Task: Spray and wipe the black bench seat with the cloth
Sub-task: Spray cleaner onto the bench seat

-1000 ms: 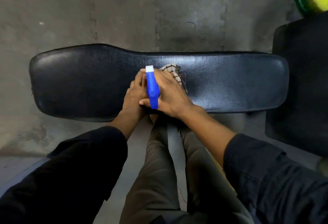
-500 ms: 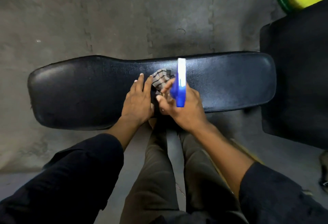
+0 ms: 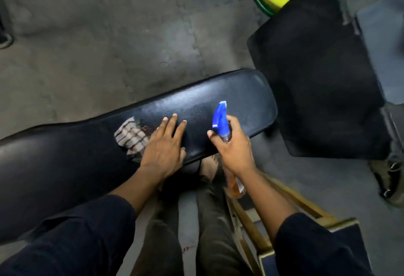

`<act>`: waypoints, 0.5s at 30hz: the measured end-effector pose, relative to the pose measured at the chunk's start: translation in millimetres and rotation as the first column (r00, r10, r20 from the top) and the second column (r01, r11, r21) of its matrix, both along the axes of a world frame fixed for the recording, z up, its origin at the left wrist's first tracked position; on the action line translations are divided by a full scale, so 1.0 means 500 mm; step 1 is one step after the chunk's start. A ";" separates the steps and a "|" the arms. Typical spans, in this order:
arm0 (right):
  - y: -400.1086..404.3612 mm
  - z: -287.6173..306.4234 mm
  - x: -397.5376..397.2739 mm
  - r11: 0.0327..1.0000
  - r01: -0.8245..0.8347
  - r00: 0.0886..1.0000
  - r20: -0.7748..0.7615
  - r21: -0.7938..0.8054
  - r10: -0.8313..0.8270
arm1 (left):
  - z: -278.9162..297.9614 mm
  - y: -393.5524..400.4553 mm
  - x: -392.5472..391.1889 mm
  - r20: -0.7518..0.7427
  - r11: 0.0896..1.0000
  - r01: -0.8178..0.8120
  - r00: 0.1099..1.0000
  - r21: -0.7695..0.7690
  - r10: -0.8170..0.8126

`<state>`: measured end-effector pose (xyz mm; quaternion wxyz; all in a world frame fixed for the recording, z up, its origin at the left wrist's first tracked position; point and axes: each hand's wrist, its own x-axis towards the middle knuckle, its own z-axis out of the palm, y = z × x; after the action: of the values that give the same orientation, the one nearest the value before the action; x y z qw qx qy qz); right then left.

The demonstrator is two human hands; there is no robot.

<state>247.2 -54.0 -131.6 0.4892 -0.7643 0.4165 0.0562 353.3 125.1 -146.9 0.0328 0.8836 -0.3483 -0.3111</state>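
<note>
While hazed with spray, black bench seat (image 3: pixel 229 96) spans grey floor (image 3: pixel 109 35).

On the bench seat (image 3: pixel 229 98) at frame centre, the cloth (image 3: pixel 131 138) lies left of the left hand (image 3: pixel 164 147); the spray bottle (image 3: pixel 222 120) is to their right.

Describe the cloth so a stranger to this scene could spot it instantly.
Find the long black bench seat crossing the floor. Near its middle, the left hand lies flat; the cloth lies bunched against that hand's outer side. It is the only pale, checked thing on the black padding.
</note>
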 end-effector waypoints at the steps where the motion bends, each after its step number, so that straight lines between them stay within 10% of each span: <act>1: -0.013 -0.020 -0.010 1.000 0.019 1.000 -0.015 -0.001 -0.019 | -0.016 -0.015 0.000 0.008 1.000 0.019 1.000 -0.002 -0.019; 15: 0.002 -0.119 -0.097 0.998 -0.058 0.995 -0.077 -0.026 0.056 | -0.086 0.079 0.018 0.175 0.985 -0.161 0.973 0.066 0.147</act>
<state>198.9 -52.9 -191.3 0.4603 -0.7798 0.4137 0.0936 362.0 164.8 -190.0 -0.0082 0.9319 -0.2674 -0.2450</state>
